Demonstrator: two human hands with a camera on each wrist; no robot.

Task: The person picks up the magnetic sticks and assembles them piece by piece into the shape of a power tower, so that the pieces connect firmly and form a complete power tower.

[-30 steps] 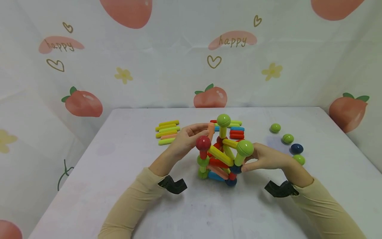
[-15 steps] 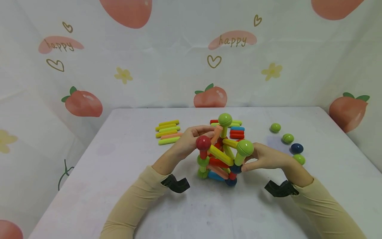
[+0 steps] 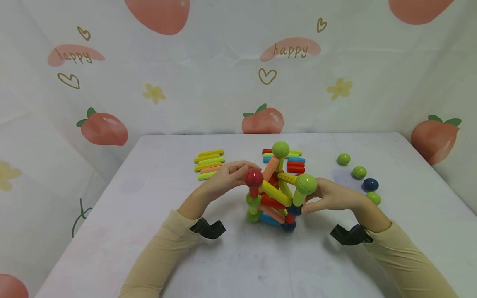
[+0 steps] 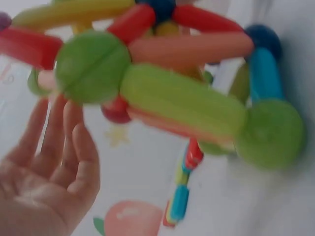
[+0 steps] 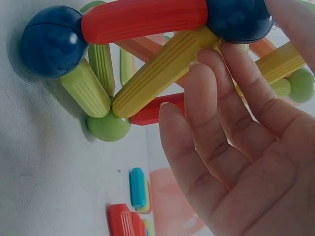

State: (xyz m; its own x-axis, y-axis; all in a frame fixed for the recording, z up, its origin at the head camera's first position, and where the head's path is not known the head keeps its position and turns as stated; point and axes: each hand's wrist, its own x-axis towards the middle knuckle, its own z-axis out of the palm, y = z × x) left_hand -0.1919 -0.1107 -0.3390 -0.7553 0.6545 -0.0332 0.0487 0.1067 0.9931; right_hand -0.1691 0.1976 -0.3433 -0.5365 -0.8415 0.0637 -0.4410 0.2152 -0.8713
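Note:
A frame of coloured rods and balls (image 3: 275, 194) stands on the table between the two hands. The right hand (image 3: 331, 195) pinches a dark blue ball (image 5: 240, 19) at its near right corner between thumb and fingers. On the left side, the left hand (image 3: 226, 181) holds nothing; in the left wrist view its fingers (image 4: 54, 123) are extended, tips close under a green ball (image 4: 92, 67). A peach-coloured rod (image 3: 271, 168) leans up against the top green ball (image 3: 280, 149). A red ball (image 3: 254, 178) partly covers the left fingertips in the head view.
Yellow, lime and peach rods (image 3: 209, 159) lie in a row at the back left. Behind the frame are red rods (image 3: 296, 167) and blue and lime ones. Several loose balls stand at the right, among them a dark blue ball (image 3: 370, 184). A printed cloth hangs behind the table.
The left hand has moved the peach-coloured rod rightward to the top green ball, let go of it and drawn back to the left. The right hand has stayed in place.

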